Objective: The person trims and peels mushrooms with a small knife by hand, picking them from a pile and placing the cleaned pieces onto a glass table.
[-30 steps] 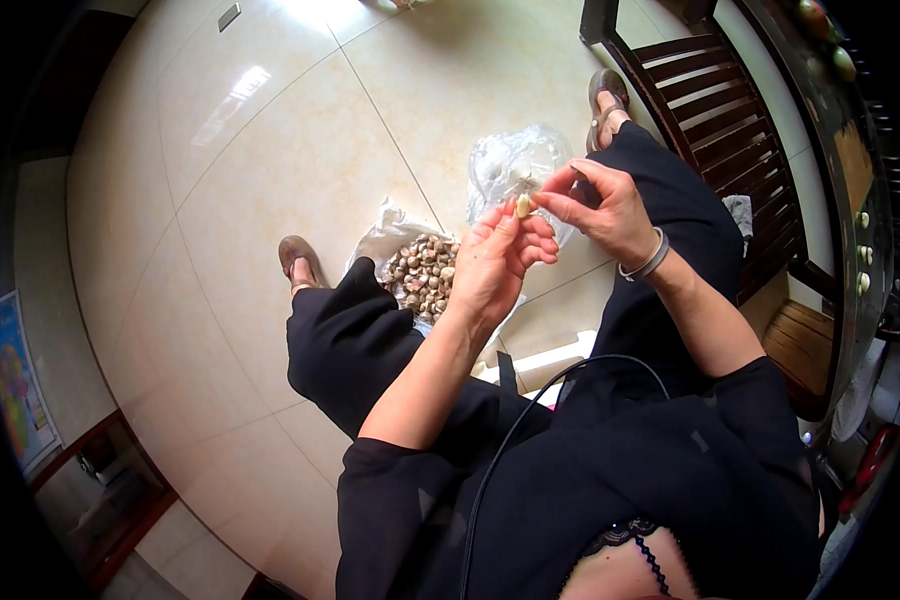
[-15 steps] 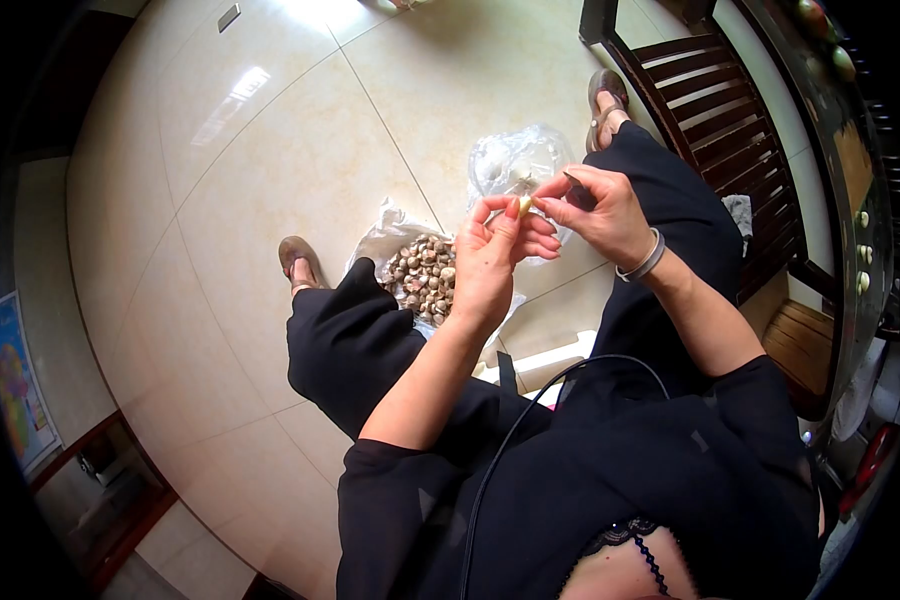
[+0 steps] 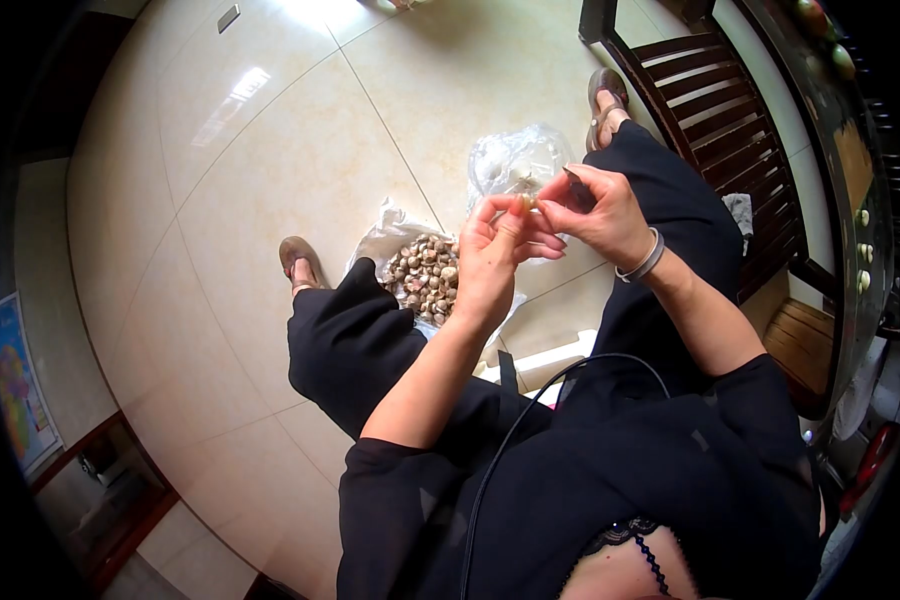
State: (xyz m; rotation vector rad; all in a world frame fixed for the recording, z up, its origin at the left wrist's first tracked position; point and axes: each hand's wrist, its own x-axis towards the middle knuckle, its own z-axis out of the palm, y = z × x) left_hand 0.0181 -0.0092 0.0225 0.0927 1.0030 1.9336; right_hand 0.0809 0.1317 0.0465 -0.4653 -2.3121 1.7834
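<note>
My left hand [image 3: 491,255] pinches a small pale, roundish piece [image 3: 527,203] between thumb and forefinger, its other fingers loosely spread. Opposite it, my right hand [image 3: 598,208] has a small dark-bladed knife [image 3: 576,187] tucked in its fingers, the tip pointing up. The right thumb and forefinger also meet the pale piece. Below and left of my hands, a white plastic bag [image 3: 375,238] lies open on the floor, filled with many small brown-and-whitish mushroom-like pieces [image 3: 425,277]. Behind my fingers is a clear plastic bag [image 3: 510,150] with some pale bits inside.
A dark slatted wooden chair [image 3: 705,110] stands at the right, beside a dark table edge [image 3: 863,310] with small pale items on it. My feet rest on the tiled floor [image 3: 230,230] on both sides of the bags. A black cord [image 3: 510,430] crosses my lap.
My fingertips have drawn closer around the pale piece, so less of it shows. Both hands otherwise stay nearly in place, and the bags have not moved.
</note>
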